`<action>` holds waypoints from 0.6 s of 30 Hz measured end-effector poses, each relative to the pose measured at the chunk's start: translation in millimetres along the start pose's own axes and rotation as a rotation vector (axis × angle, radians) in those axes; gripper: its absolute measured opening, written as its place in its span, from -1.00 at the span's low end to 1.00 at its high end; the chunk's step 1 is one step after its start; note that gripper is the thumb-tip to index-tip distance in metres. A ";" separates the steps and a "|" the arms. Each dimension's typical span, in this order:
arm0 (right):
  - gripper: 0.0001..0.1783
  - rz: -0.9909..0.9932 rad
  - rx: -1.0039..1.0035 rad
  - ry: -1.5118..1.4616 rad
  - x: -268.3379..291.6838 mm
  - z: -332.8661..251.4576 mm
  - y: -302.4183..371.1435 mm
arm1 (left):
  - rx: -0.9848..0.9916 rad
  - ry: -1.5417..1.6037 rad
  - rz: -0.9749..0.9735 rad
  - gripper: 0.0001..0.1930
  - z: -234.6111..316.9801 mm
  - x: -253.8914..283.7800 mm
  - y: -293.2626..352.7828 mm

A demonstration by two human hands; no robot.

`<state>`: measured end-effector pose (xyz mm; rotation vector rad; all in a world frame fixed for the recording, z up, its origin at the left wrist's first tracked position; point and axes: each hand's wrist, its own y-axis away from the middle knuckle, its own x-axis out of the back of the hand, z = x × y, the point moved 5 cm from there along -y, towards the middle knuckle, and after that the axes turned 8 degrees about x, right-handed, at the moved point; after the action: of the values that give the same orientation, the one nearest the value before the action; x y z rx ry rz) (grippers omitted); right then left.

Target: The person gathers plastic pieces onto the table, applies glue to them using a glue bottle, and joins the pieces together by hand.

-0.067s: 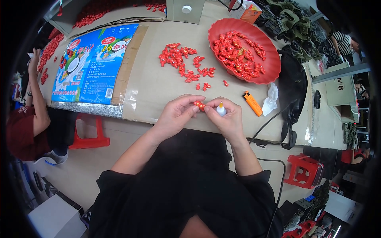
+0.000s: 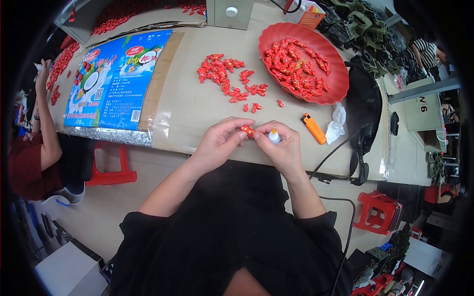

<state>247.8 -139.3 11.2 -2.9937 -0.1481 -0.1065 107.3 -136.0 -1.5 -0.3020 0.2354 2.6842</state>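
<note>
Between the fingertips of my two hands is a small red figurine with gold marks (image 2: 248, 131). My left hand (image 2: 218, 143) pinches it, thumb against forefinger. The right hand's thumb and forefinger meet its other end. My right hand (image 2: 287, 151) is also closed round a small white squeeze bottle (image 2: 274, 137), whose yellowish nozzle points up. Beyond my hands, several like figurines (image 2: 216, 70) lie in a loose pile on the table. A red scalloped bowl (image 2: 337, 92) to the right holds many more of them.
An orange lighter (image 2: 314, 129) and a crumpled white tissue (image 2: 336, 125) lie right of my hands. A black bag (image 2: 369, 103) with a trailing cord sits at the right edge. Flattened blue printed cardboard (image 2: 118, 81) covers the left side, where another person's arm (image 2: 47, 118) shows.
</note>
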 end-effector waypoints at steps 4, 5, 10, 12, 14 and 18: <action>-0.95 -0.002 -0.010 -0.029 -0.1 2.4 0.3 | -0.008 -0.040 -0.007 -0.72 -0.4 -0.8 -0.5; -0.95 0.004 -0.025 -0.042 0.0 3.6 0.1 | -0.007 -0.036 -0.007 -0.72 -0.8 -0.8 -0.7; -0.96 0.017 -0.021 -0.024 -1.2 2.7 -0.1 | -0.016 0.034 0.022 -0.71 0.7 -2.8 0.4; -0.96 0.013 0.004 0.003 -1.7 0.1 -0.3 | 0.005 0.039 0.024 -0.71 -0.7 -2.8 0.9; -0.96 0.017 0.011 0.001 -1.4 1.5 -0.1 | -0.029 0.042 0.035 -0.72 1.0 -4.2 0.0; -0.97 0.021 0.012 -0.011 -1.3 2.7 -0.1 | -0.025 0.037 0.037 -0.72 1.6 -4.9 -0.6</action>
<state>246.7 -139.0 8.4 -2.9833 -0.1181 -0.0866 111.6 -137.1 1.2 -0.3583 0.2213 2.7212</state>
